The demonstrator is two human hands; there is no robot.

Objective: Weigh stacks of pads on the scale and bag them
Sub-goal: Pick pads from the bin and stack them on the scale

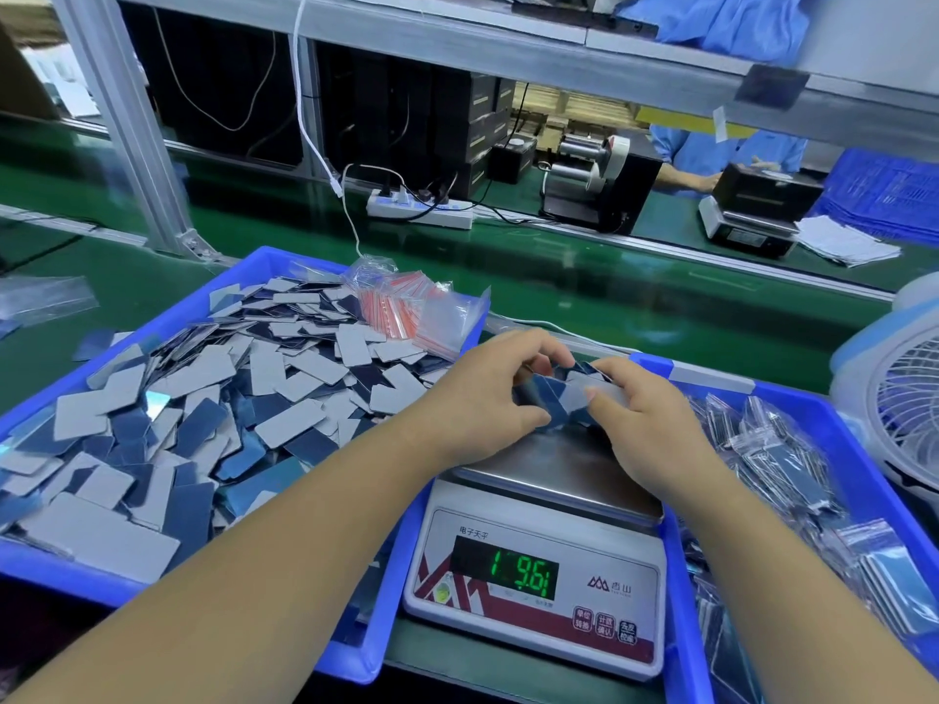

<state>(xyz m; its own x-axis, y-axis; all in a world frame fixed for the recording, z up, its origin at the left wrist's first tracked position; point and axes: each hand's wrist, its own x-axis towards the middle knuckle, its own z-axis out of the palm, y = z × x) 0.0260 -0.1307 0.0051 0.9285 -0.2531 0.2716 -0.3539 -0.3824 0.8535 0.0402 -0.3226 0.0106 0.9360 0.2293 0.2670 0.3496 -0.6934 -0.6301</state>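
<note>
Above the far edge of the scale platform, the left hand and right hand both pinch a small stack of pads, fingers curled around its ends. The display reads 19.61. The left blue tray holds loose grey and dark pads plus empty zip bags. The right blue tray holds bagged pads.

Beyond our bench we see a white power strip, a tape dispenser, and a white fan at right.
</note>
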